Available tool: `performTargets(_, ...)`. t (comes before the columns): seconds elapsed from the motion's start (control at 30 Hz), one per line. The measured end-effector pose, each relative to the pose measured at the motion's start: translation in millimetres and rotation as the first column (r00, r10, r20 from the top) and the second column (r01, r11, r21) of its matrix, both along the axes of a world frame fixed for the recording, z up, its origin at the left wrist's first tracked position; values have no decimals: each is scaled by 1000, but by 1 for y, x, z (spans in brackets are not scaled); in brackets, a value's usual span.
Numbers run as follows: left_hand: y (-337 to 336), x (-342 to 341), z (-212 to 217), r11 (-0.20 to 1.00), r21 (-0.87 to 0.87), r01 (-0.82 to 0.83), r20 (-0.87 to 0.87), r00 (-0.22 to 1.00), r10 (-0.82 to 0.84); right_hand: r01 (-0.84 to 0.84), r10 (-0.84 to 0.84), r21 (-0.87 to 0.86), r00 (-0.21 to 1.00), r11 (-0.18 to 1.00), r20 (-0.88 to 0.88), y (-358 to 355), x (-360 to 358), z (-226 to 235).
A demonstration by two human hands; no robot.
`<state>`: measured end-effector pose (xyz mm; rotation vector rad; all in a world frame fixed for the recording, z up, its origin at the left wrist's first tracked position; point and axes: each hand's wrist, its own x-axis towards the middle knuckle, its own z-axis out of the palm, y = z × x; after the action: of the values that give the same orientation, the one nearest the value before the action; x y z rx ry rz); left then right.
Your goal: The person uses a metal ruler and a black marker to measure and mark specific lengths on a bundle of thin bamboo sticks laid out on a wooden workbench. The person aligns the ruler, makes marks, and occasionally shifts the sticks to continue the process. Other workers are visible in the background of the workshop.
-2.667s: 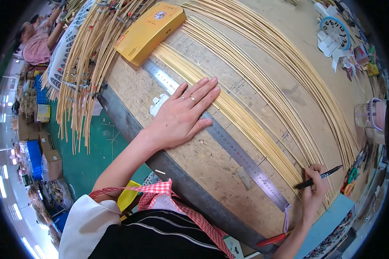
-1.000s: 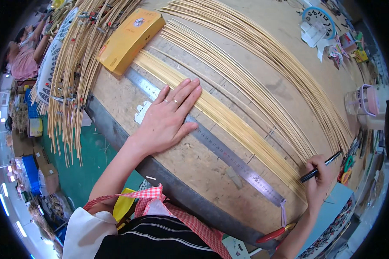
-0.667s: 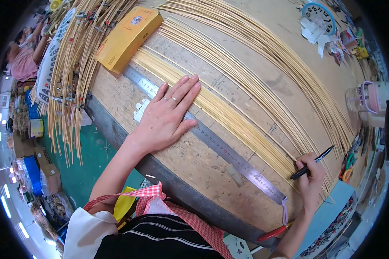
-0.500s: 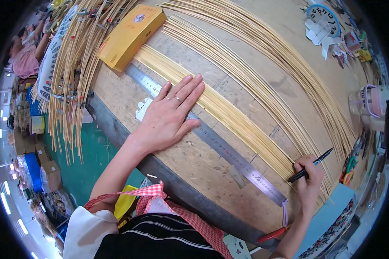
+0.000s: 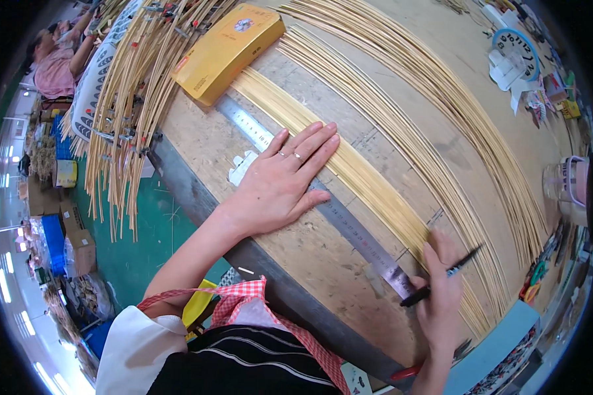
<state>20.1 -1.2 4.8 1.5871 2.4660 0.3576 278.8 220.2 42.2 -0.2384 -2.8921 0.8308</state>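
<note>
Right hand, blurred, half-curled around black marker, shifted leftward, now covering end of steel ruler. Left hand still flat, fingers nearly together, across ruler and pale stick bundle on worktop. Clear jar at right, contents unclear. Yellow box at bundle's far end, contents hidden.
</note>
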Motion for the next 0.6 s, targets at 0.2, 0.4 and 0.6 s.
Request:
performTargets(0.2, 0, 2, 2, 1000, 1, -13, -7, 1000, 13, -220, 220, 6, 975, 975, 23, -4, -63, -5)
performTargets(0.4, 4, 0, 3, 1000, 11, 13, 12, 1000, -13, -317, 315, -34, 947, 948, -63, -12, -95, -19)
performTargets(0.6, 2, -4, 1, 999, 16, 33, 7, 999, -33, -352, 355, 69, 934, 933, -41, -11, -100, -33)
